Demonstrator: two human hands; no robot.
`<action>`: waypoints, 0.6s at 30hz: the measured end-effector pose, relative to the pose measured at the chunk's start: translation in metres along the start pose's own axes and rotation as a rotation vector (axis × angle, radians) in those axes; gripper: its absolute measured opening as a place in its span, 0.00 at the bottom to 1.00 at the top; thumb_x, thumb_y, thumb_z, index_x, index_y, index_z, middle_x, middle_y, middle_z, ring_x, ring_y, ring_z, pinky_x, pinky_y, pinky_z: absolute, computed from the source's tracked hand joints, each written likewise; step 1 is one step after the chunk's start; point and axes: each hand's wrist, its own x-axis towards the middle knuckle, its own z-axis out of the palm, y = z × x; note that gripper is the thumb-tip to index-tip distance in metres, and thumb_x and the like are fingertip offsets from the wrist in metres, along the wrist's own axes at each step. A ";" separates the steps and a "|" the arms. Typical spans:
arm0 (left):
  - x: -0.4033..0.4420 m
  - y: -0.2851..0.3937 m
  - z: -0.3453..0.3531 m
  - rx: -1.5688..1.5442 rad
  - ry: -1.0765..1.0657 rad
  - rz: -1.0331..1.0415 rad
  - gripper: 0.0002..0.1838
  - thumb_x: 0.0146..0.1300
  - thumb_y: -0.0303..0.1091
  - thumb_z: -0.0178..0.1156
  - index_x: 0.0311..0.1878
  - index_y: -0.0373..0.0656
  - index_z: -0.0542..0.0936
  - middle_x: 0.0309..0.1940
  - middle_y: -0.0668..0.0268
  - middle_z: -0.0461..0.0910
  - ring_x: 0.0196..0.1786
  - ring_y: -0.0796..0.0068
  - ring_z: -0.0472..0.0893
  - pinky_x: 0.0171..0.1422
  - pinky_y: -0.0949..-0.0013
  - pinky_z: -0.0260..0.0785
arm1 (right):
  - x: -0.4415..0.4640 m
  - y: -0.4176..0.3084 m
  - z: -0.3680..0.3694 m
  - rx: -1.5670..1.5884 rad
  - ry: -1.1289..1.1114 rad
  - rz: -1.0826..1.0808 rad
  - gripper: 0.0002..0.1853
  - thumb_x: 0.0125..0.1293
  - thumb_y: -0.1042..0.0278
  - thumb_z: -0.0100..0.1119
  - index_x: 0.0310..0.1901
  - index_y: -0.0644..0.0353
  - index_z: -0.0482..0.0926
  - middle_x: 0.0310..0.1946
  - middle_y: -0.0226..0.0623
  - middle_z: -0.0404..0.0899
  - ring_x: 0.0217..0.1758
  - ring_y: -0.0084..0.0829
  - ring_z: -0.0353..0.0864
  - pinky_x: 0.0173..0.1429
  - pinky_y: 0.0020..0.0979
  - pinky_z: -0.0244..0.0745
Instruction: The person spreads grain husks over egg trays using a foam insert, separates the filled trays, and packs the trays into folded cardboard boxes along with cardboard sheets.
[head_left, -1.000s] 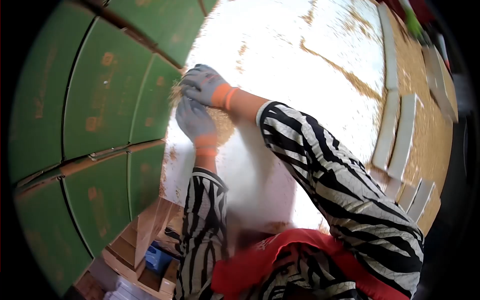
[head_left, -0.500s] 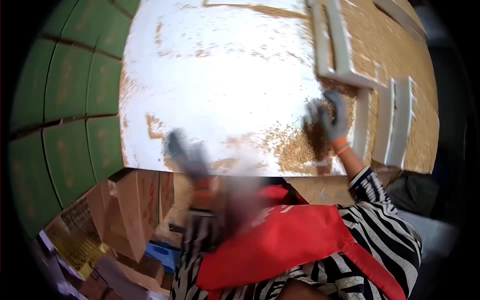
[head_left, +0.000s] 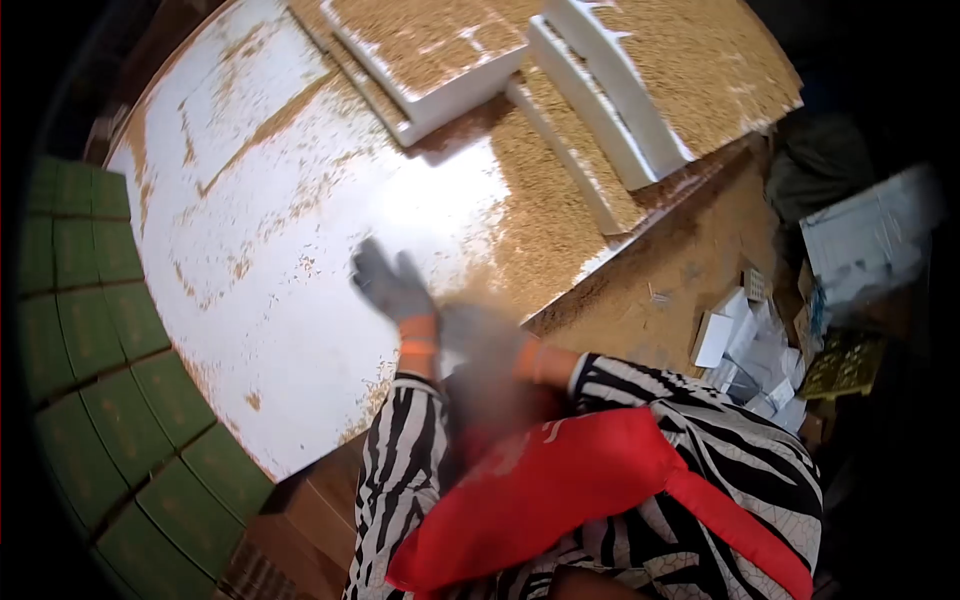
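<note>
My left hand (head_left: 395, 285), in a grey glove with an orange cuff, is over the white tabletop (head_left: 330, 330) with its fingers stretched out and nothing in them. Close beside it on the right, my right hand (head_left: 490, 335) wears the same kind of glove. Motion smears its fingers, so I cannot tell whether they hold anything. Small brown grain-like bits (head_left: 540, 230) lie in a thick layer to the right of my hands and are scattered thinly elsewhere on the white surface.
Several white-sided blocks or trays (head_left: 470, 95), topped with brown bits, stand at the far and right side of the table. Green boxes (head_left: 90, 440) are stacked at the left. White packaging (head_left: 750, 350) and a yellow-green crate (head_left: 845, 362) lie at the right.
The view has turned to the right. My right hand has left the brown bits by the white blocks and come beside my left hand. A thick layer of bits now shows there.
</note>
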 end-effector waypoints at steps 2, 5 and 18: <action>-0.009 0.044 0.038 -0.658 -0.271 -0.116 0.28 0.73 0.38 0.49 0.71 0.36 0.63 0.71 0.51 0.63 0.74 0.54 0.59 0.79 0.58 0.42 | -0.020 0.016 -0.081 -0.058 0.148 0.266 0.30 0.66 0.55 0.59 0.66 0.59 0.68 0.67 0.47 0.67 0.73 0.45 0.61 0.78 0.42 0.54; -0.016 0.128 0.023 -1.326 -0.636 -0.193 0.27 0.75 0.38 0.45 0.72 0.33 0.61 0.71 0.51 0.62 0.73 0.59 0.62 0.77 0.64 0.49 | -0.056 0.039 -0.137 0.146 0.612 0.702 0.25 0.68 0.62 0.56 0.66 0.56 0.68 0.66 0.43 0.70 0.70 0.43 0.67 0.72 0.40 0.62; -0.153 0.153 0.020 -0.561 -1.237 0.578 0.20 0.73 0.32 0.50 0.63 0.29 0.71 0.61 0.52 0.75 0.64 0.64 0.73 0.70 0.67 0.62 | -0.350 -0.018 -0.047 0.580 1.122 1.327 0.22 0.67 0.59 0.60 0.60 0.57 0.76 0.41 0.40 0.83 0.40 0.28 0.82 0.44 0.31 0.77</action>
